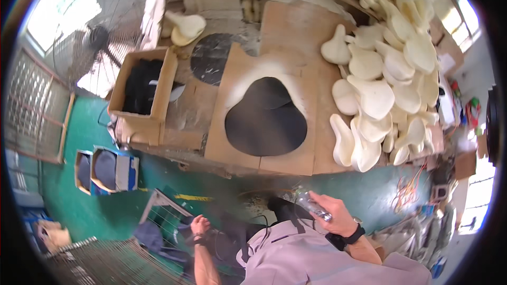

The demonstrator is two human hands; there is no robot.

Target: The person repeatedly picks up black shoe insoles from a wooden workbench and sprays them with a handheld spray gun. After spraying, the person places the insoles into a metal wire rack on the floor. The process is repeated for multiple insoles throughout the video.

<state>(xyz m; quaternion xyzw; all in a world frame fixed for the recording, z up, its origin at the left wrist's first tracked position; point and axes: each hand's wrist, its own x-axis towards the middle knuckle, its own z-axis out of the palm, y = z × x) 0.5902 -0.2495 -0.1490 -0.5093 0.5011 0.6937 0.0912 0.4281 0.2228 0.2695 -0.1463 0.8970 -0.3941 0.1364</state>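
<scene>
- Head view: your right hand has a closed grip round a slim, shiny tool; it looks light, stiff, slippery, so hold mid-body.
- Your left hand hangs loosely curled, empty, over dark cloth.

From the right hand, the way to twelve o'clock is open up to the black cutout on the bench. At two o'clock heaped cream foam saddles block; at ten o'clock a cardboard box stands.

Open brown cardboard box with dark contents on counter's left; two blue-white open boxes on green floor below.
</scene>
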